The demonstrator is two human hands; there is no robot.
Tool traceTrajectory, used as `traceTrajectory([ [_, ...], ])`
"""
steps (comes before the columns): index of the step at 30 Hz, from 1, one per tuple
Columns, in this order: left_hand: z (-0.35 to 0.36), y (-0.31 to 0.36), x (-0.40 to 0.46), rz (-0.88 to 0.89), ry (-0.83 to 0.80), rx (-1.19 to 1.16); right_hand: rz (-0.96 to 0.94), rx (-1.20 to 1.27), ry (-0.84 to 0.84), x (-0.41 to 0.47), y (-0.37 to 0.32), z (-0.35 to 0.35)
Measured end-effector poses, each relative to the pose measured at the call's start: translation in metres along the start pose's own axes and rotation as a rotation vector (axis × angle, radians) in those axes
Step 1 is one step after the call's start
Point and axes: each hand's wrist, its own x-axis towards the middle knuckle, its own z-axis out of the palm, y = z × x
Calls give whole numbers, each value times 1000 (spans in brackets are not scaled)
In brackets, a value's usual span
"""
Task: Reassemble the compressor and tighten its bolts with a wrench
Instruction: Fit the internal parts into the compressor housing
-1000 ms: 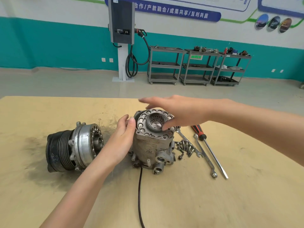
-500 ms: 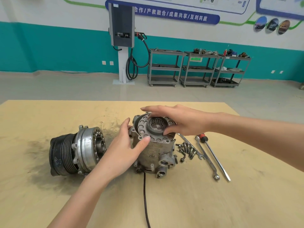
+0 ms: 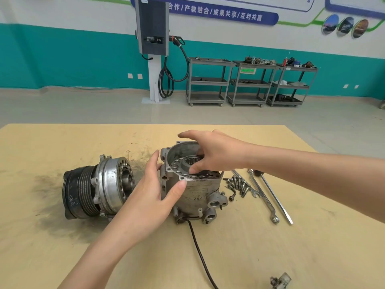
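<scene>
Fingers of the right hand (image 3: 216,152) pinch the perforated plate (image 3: 194,171) tilted inside the compressor housing (image 3: 193,192) at mid-table; left hand (image 3: 150,197), fingers straight, braces its side, pulley half (image 3: 98,186) alongside.

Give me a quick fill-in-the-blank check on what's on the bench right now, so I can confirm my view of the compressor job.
1. The ring plate is tilted inside the open top of the compressor ____.
2. The loose bolts lie to the ____ of the housing in the picture.
3. The pulley half lies on its ____ on the table.
4. A black ____ runs from the housing's base toward the camera.

Missing words: housing; right; side; cable
</scene>
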Motion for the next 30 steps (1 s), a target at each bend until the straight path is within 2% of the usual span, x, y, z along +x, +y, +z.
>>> traceTrajectory([
  [6,-9,-6,-15,12,-18,-42,34,107,36,-4,0,1],
  [10,-13,-12,-29,21,-6,-84,32,225,98,-2,-1,-25],
  [13,-17,-17,-35,56,53,-122,-5,137,190,-4,-4,-37],
  [16,-20,-21,-33,108,115,-192,-5,48,184,-9,-5,-22],
  [22,-9,-21,-16,110,62,-270,-22,-71,244,-11,-10,-3],
  [30,-2,-22,-8,124,83,-279,20,-281,68,-1,-15,6],
])
